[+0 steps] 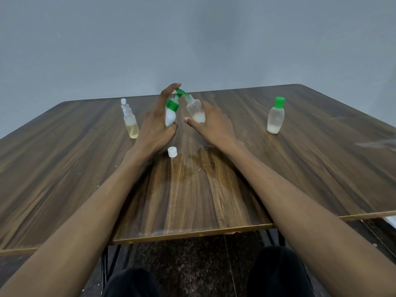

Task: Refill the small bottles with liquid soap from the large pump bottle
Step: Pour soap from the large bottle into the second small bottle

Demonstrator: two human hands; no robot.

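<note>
My left hand [156, 123] grips the white pump bottle [170, 117] with the green collar, and one finger rests on top of its green pump head [181, 92]. The pump spout sits at the mouth of a small clear bottle [195, 111], which my right hand [211, 125] holds tilted toward the pump. A little white soap lies in the bottom of that small bottle. Its white cap [172, 151] lies on the wooden table [300, 168] just in front of my hands.
A clear spray bottle [129, 120] with yellowish liquid stands left of my hands. A small green-capped bottle [276, 115] with some white soap stands at the right. A wet patch [199, 161] marks the table near the cap.
</note>
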